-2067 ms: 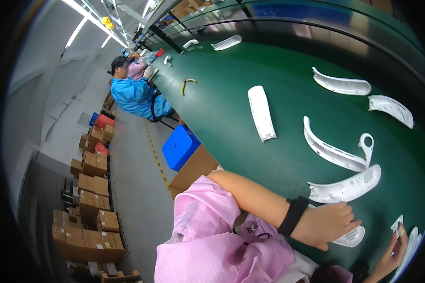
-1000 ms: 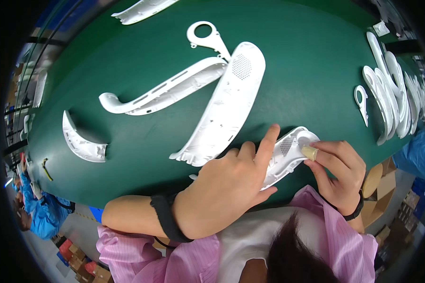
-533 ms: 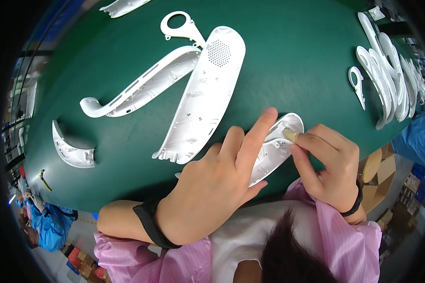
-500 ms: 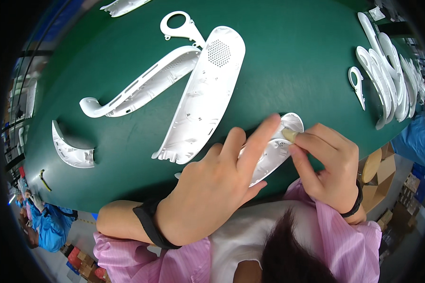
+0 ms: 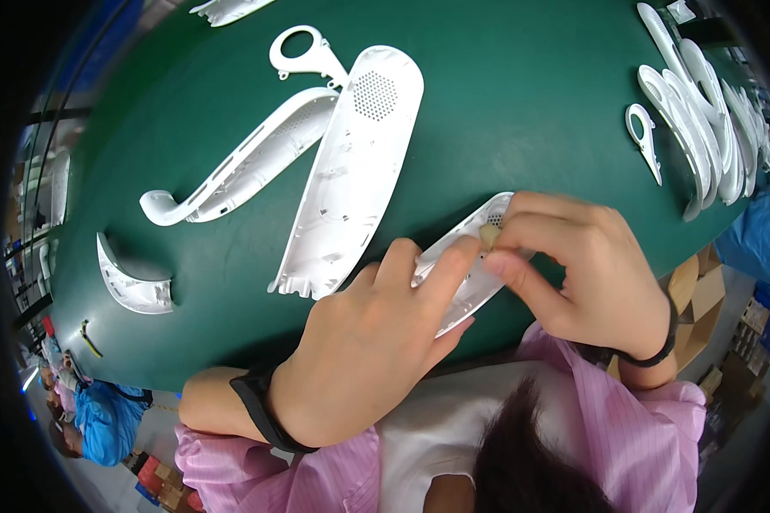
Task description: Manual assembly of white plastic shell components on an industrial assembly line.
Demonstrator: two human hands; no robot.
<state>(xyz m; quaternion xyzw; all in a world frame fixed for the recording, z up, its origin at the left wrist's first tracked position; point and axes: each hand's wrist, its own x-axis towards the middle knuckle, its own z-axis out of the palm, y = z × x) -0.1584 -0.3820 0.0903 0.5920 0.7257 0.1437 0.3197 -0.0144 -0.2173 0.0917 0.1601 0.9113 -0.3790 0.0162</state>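
A small white plastic shell (image 5: 473,295) with a perforated end lies tilted, hollow side up, near the table's front edge. My left hand (image 5: 376,329) is closed around its left side, with the index finger reaching into the hollow. Over the far right end, my right hand (image 5: 573,256) has thumb and fingers drawn together. A beige covering or piece (image 5: 489,236) shows at its index fingertip; whether it is a finger cot or a held part is unclear. Anything smaller between the fingertips is hidden.
Ahead on the green table (image 5: 505,103) lie a long white shell (image 5: 355,179), a curved white housing (image 5: 248,162) and a white ring-ended part (image 5: 304,58). A curved white piece (image 5: 133,278) sits left. Several stacked white shells (image 5: 689,128) and another ring-ended part (image 5: 643,141) lie right.
My right hand has moved left over the shell, and its fingertips are now nearer my left index finger. That finger has lowered and bent into the hollow. The view has shifted slightly.
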